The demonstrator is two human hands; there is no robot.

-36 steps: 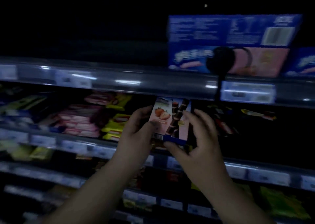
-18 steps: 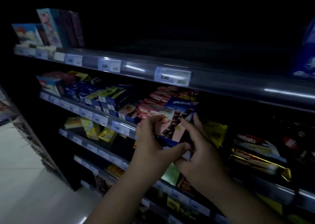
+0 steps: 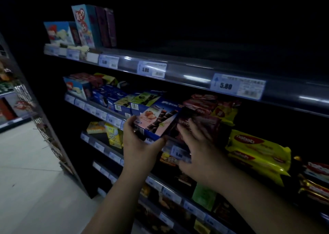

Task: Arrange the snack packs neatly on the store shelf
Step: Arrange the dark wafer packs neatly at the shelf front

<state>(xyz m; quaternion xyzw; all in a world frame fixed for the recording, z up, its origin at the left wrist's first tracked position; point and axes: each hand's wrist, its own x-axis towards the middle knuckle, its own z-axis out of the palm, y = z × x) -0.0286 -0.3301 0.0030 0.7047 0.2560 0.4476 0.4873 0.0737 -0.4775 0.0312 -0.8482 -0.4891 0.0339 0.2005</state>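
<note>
Head view, dim. Left hand (image 3: pixel 140 144) is raised at the second shelf (image 3: pixel 92 110), thumb and fingers clamped on the pink strawberry snack box (image 3: pixel 156 122), which tilts over the shelf's front edge. Right hand (image 3: pixel 197 150) is just beside it, blurred, fingers splayed straight against a dark red pack (image 3: pixel 204 121).

A dark store shelf (image 3: pixel 188 75) of several tiers is seen, and each front edge is lined with price labels (image 3: pixel 236 87). At the left end of the top tier, tall boxes (image 3: pixel 85 25) are stood upright. On the tier below, blue boxes (image 3: pixel 106 96) are laid flat near the left end. Green-topped boxes (image 3: pixel 142 100) are placed just beside them, followed by red wafer packs (image 3: pixel 204 100) and yellow packs (image 3: pixel 226 112). Further right, yellow wafer bags (image 3: pixel 258 150) are stacked. Yellow boxes (image 3: pixel 112 134) are set on the next tier down.
</note>
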